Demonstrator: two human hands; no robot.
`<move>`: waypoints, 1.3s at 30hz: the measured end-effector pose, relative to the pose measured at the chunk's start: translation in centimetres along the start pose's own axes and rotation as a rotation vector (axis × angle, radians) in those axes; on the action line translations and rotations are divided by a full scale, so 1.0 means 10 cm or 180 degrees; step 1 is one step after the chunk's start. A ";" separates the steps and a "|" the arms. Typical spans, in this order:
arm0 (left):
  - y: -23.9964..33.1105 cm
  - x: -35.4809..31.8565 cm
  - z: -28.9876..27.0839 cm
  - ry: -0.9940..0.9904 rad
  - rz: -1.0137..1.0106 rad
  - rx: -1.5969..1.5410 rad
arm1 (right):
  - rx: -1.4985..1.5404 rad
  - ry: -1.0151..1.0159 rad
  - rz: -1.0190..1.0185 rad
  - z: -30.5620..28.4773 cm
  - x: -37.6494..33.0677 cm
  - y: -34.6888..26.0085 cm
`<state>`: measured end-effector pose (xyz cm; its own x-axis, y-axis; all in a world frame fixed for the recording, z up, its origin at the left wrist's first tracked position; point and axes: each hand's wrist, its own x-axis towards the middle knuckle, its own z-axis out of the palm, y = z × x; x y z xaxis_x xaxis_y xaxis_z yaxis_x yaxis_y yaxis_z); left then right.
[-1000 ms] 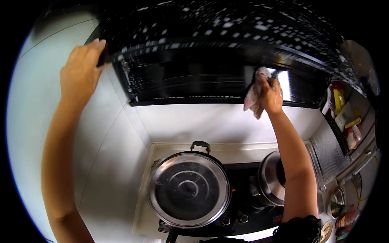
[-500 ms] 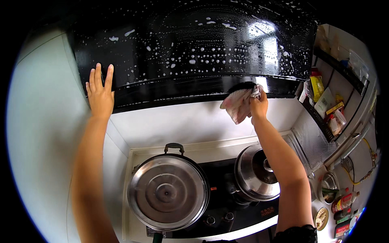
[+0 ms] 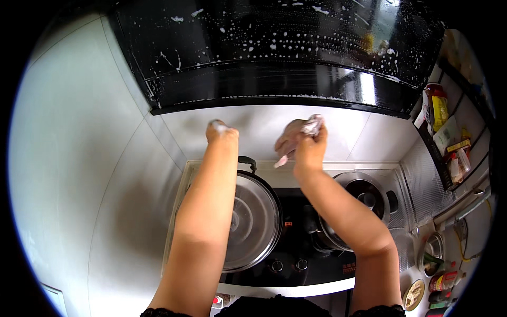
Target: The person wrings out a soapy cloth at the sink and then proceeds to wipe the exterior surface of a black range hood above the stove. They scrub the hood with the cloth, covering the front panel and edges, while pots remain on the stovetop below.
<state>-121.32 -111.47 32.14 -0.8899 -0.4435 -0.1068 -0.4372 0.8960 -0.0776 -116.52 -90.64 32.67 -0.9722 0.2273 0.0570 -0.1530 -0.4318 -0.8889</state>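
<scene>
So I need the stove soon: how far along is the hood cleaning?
Done: the black range hood is covered in white soap flecks, so it looks soaped. In hand: the right hand grips a crumpled cloth below the hood; the left hand is closed, with foam on it. Left: the suds are not wiped off, and the lidded pots sit on the stove.

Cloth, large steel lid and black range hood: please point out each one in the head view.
cloth (image 3: 309, 128), head view, on the bunched part above the right hand's fingers.
large steel lid (image 3: 256, 222), head view, on its bare right half.
black range hood (image 3: 274, 47), head view, on its foam-spotted front panel.
</scene>
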 end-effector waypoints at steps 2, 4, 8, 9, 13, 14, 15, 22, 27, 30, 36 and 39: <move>0.09 -0.05 0.12 -0.0398 0.0252 0.0588 | -0.0040 -0.0316 0.0075 0.09 -0.33 -0.20; 0.17 -0.10 0.17 -0.0656 0.0403 0.0609 | 0.0208 -0.0643 0.0210 0.06 -0.46 -0.22; 0.31 -0.20 0.17 -0.0803 0.0535 0.0952 | 0.0097 -0.0880 0.0224 -0.09 -0.60 -0.24; 0.33 -0.24 0.17 -0.0818 0.0550 0.0935 | 0.0156 -0.0932 0.0309 -0.11 -0.62 -0.23; 0.41 -0.29 0.08 -0.0826 0.0504 0.0632 | 0.0035 -0.0957 0.0641 -0.17 -0.72 -0.34; 0.44 -0.27 0.07 -0.0734 0.0375 0.0525 | 0.0040 -0.0930 0.0644 -0.17 -0.76 -0.33; 0.49 -0.23 0.05 -0.0635 0.0256 0.0425 | 0.0054 -0.0894 0.0639 -0.19 -0.79 -0.34; 0.73 -0.03 -0.18 -0.0730 0.0093 0.0166 | -0.0528 -0.1033 0.0366 -0.35 -0.81 -0.16; 0.97 0.15 0.19 -0.0493 -0.0860 -0.1872 | -0.0570 -0.0925 0.0132 -0.42 -0.64 -0.14; 1.17 0.15 0.20 0.1428 -0.2471 -0.5015 | -0.0593 -0.0929 0.0111 -0.39 -0.60 -0.30; 1.37 0.13 0.78 0.3617 0.0106 -0.3660 | -0.0245 -0.0743 0.0067 -0.23 -0.31 -0.57; 1.21 -0.08 0.60 0.2453 0.0016 -0.5027 | -0.0440 -0.0192 -0.0369 -0.29 0.14 -0.70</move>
<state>-125.15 -100.44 25.29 -0.5405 -0.7488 0.3836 0.2849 0.2661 0.9209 -116.30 -84.71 37.64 -0.9589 0.2140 0.1862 -0.2430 -0.2808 -0.9285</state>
